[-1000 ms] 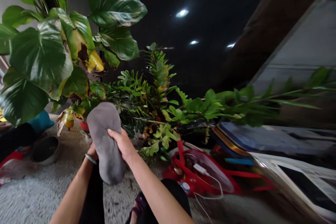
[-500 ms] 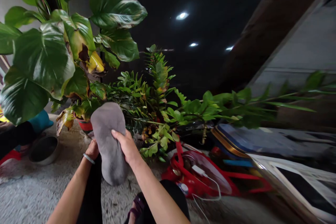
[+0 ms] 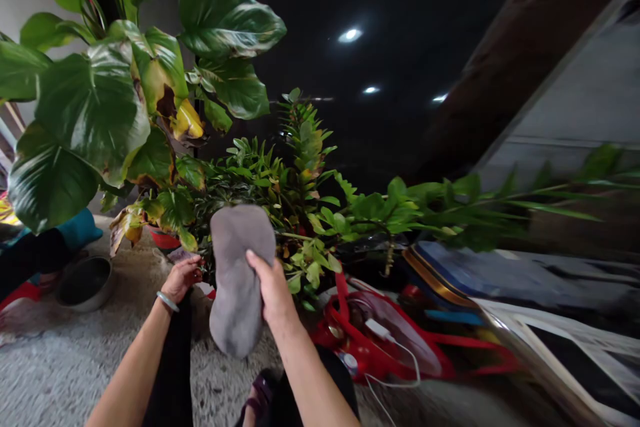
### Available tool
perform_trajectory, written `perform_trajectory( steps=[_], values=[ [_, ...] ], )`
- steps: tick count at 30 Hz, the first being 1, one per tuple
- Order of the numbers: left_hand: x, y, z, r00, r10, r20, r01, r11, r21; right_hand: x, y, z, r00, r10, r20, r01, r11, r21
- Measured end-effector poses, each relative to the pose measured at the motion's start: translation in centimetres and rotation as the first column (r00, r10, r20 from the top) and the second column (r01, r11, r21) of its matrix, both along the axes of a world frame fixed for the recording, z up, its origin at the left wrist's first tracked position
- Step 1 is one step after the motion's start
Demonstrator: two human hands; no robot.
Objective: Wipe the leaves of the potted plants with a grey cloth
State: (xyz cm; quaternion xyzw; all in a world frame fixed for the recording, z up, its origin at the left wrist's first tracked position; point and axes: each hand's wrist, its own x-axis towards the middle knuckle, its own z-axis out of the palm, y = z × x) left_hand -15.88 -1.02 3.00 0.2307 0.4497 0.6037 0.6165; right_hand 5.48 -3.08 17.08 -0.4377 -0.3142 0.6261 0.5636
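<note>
A grey, soft-looking insole (image 3: 237, 307), wide at both ends and narrower in the middle, is held up in front of my knees. My right hand (image 3: 275, 290) grips its right edge, thumb on the near face and the other fingers hidden behind it. Just left of the insole, my left hand (image 3: 183, 278) is apart from it, its fingers loosely bent and nothing visible in them. A pale bangle (image 3: 167, 301) circles my left wrist.
Leafy plants (image 3: 90, 100) stand ahead, one in a red pot (image 3: 164, 238). At right are a red bag (image 3: 345, 323) with a white cable and a white panel (image 3: 505, 307). A metal bowl (image 3: 103, 293) sits left on the rough floor, near another person's dark-clothed leg (image 3: 37, 257).
My right hand has carried the insole to the right. My left hand has come away from it and stays at the left. The view has shifted slightly.
</note>
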Motion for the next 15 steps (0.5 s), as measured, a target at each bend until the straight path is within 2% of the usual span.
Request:
perform_trajectory(
  steps=[2,4,7,9,10,12,15],
  values=[
    [0.0,-0.1,0.2,0.999,0.009,0.04,-0.01,1.0,0.011,0.6,1.6,-0.2,0.991,-0.11,-0.078,0.108,0.994,-0.024],
    [0.0,-0.1,0.2,0.998,0.01,0.067,-0.012,1.0,0.023,0.7,1.7,-2.1,0.979,-0.151,-0.137,0.134,0.982,-0.132],
    [0.0,-0.1,-0.1,0.996,0.003,0.085,-0.005,1.0,0.03,0.5,-0.6,-6.1,0.98,-0.114,-0.16,0.05,0.932,-0.358],
    [-0.1,0.0,-0.2,0.995,0.005,0.096,-0.007,1.0,0.026,0.2,-2.6,-7.3,0.982,-0.049,-0.184,-0.041,0.89,-0.455],
    [-0.1,0.0,-0.3,0.995,0.009,0.1,-0.012,1.0,0.023,0.1,-3.3,-7.1,0.979,-0.015,-0.204,-0.086,0.877,-0.473],
    [-0.1,0.1,-0.3,0.994,0.016,0.105,-0.019,1.0,0.019,-0.2,-3.6,-5.3,0.97,0.027,-0.243,-0.134,0.891,-0.434],
    [-0.1,0.1,-0.3,0.994,0.002,0.111,-0.004,1.0,0.02,-0.8,-2.0,-1.1,0.969,0.006,-0.246,-0.058,0.977,-0.205]
  ],
)
